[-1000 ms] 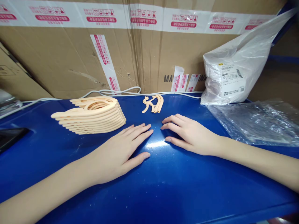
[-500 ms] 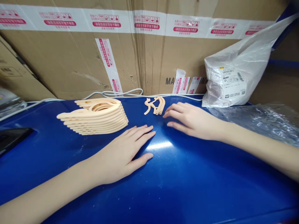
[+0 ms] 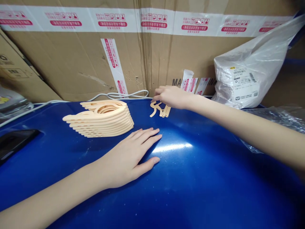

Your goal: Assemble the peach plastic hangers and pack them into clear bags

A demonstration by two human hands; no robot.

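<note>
– At the back of the blue tabletop (image 3: 202, 184), what is the right hand (image 3: 170, 96) doing?
– It is stretched out over a small pile of peach hook pieces (image 3: 160, 110), fingers curled down and touching them. Its grip is narrow, but I cannot tell whether it has closed on any piece.
– Where do those pieces lie?
– Flat on the tabletop, just in front of the cardboard box (image 3: 71, 63) and a white cable (image 3: 124, 94), and well apart from the stack of hangers (image 3: 101, 119) to their left.
– And the left hand (image 3: 128, 156)?
– Palm down on the tabletop, fingers spread, its grip wide and holding nothing. The fingertips lie near the stack of hangers without touching it.
– Anything else?
– A white bag (image 3: 243, 79) with a label leans at the right, crumpled clear plastic (image 3: 281, 121) lies below it, and a black phone (image 3: 14, 143) is at the far left.
</note>
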